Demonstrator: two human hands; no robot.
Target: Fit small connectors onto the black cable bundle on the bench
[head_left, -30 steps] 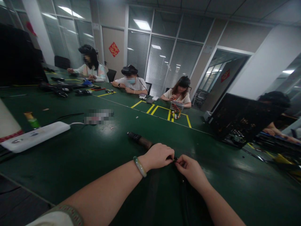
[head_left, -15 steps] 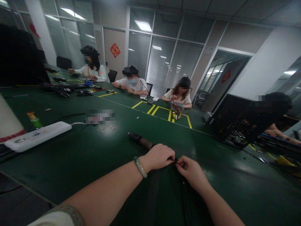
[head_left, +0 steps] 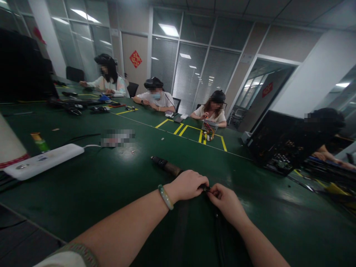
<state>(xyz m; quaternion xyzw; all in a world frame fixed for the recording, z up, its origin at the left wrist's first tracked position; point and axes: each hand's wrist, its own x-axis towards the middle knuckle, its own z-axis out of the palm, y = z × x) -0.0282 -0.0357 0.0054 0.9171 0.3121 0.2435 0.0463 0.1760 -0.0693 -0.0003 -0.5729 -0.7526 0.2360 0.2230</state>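
Note:
My left hand (head_left: 190, 184), a bangle on its wrist, is closed with thumb and fingers pinching a small black piece (head_left: 205, 188). My right hand (head_left: 226, 200) pinches the same piece from the other side, its fingertips almost meeting the left ones. What the piece is I cannot make out. Beyond the left hand lies a dark, rod-shaped object (head_left: 167, 166) with a black end and a small silvery tip; its near part is hidden by the hand. A black cord or strip (head_left: 218, 231) runs from beneath the right hand towards me.
A white power strip (head_left: 46, 161) and a green-and-gold lighter-like item (head_left: 39, 141) lie to the left on the green table (head_left: 116, 200). At the right stands a black computer case (head_left: 274, 142). Several people sit around the table, with yellow tape marks (head_left: 191, 128) before them.
The fingertips of both hands have parted slightly, and more of the small black piece shows between them. The rod-shaped object has stayed in place.

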